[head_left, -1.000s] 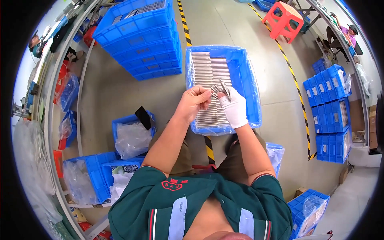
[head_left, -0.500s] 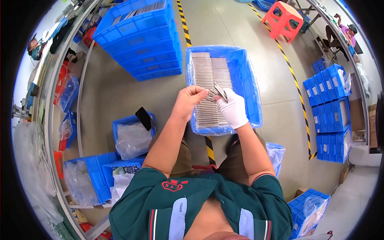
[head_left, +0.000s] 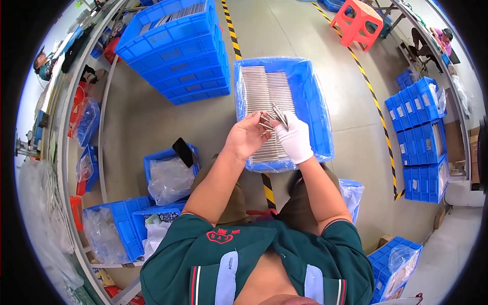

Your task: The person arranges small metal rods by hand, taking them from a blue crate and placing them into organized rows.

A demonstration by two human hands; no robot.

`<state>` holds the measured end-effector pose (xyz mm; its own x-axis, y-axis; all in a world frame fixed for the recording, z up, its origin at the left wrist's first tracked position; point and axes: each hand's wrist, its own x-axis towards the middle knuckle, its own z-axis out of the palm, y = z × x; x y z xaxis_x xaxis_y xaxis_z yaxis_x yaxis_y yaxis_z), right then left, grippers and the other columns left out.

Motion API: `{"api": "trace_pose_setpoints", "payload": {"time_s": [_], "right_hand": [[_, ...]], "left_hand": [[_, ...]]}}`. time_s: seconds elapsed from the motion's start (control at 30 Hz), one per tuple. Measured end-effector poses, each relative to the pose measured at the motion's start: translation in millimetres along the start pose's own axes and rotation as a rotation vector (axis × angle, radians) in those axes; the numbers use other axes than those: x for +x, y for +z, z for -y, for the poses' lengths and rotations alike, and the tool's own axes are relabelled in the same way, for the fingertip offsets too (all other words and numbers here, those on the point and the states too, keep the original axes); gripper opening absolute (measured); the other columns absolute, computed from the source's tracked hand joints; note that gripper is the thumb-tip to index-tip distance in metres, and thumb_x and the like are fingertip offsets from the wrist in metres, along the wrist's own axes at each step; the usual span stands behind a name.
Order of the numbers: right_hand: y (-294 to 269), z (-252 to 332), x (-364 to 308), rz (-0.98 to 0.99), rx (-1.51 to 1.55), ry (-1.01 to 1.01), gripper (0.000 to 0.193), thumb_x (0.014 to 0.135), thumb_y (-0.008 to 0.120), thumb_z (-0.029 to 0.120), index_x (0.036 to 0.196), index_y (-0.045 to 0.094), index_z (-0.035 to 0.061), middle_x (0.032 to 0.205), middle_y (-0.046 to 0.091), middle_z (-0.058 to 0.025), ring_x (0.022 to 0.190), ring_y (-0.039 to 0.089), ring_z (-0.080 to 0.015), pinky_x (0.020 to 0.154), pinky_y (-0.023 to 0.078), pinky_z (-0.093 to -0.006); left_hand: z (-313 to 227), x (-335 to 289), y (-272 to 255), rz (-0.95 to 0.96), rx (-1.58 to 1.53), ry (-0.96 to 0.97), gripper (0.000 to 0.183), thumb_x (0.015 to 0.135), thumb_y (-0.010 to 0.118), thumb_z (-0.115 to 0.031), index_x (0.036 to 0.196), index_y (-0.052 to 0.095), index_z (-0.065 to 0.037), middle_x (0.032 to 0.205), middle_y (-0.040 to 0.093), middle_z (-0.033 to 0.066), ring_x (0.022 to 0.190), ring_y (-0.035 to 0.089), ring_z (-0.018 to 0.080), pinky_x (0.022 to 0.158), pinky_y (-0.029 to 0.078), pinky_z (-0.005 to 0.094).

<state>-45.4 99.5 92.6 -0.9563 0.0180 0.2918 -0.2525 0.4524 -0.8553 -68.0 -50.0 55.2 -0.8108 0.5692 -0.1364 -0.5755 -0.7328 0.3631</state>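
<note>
My right hand (head_left: 296,140), in a white glove, grips a small bunch of thin silvery metal rods (head_left: 279,115); their ends fan out above the thumb. My bare left hand (head_left: 245,136) is beside it, palm turned partly up and fingers curled around the rods' left ends. Both hands are over a blue crate (head_left: 319,112) lined with clear plastic. Packed inside are two columns of similar rods (head_left: 254,86), stacked side by side; my hands hide part of them. Bare blue crate floor shows along the right side.
A stack of blue crates (head_left: 178,66) stands at the far left. Further blue crates (head_left: 418,137) are piled at right, near a red stool (head_left: 357,23). A dark phone (head_left: 183,151) rests on a small crate at left. Metal shelving runs along the left.
My left hand has rolled palm-up, its thumb and fingers loosening from a pinch into a wider curl at the rods. My right hand keeps the bunch in nearly the same place.
</note>
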Motion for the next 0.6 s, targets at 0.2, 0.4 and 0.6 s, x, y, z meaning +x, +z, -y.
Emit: {"api": "trace_pose_setpoints", "payload": {"time_s": [0.2, 0.4, 0.6], "right_hand": [[1.4, 1.9, -4.0, -0.012, -0.027, 0.039, 0.013, 0.080, 0.060, 0.016, 0.087, 0.056, 0.0066, 0.068, 0.059, -0.0146, 0.062, 0.059, -0.0305, 0.054, 0.045, -0.0369], [0.9, -4.5, 1.2, 0.017, -0.174, 0.011, 0.014, 0.080, 0.061, 0.019, 0.087, 0.056, 0.0074, 0.068, 0.059, -0.0144, 0.062, 0.058, -0.0321, 0.055, 0.044, -0.0379], [-0.6, -2.0, 1.8, 0.070, -0.132, 0.030, 0.014, 0.079, 0.061, 0.019, 0.085, 0.056, 0.0071, 0.070, 0.058, -0.0149, 0.064, 0.057, -0.0320, 0.057, 0.044, -0.0370]], "left_hand": [[10.5, -2.5, 5.2, -0.119, -0.122, 0.062, 0.011, 0.086, 0.053, -0.013, 0.095, 0.056, -0.008, 0.092, 0.063, 0.0128, 0.089, 0.058, 0.0238, 0.079, 0.043, 0.0371], [-3.4, -4.7, 16.0, -0.265, 0.580, 0.306, 0.011, 0.084, 0.057, -0.010, 0.092, 0.060, -0.003, 0.088, 0.062, 0.0051, 0.080, 0.057, 0.0125, 0.073, 0.044, 0.0263], [-11.0, -9.1, 19.2, -0.313, 0.829, 0.338, 0.011, 0.079, 0.063, -0.007, 0.087, 0.061, 0.001, 0.077, 0.060, 0.0016, 0.068, 0.052, 0.0056, 0.064, 0.042, 0.0197]]}}
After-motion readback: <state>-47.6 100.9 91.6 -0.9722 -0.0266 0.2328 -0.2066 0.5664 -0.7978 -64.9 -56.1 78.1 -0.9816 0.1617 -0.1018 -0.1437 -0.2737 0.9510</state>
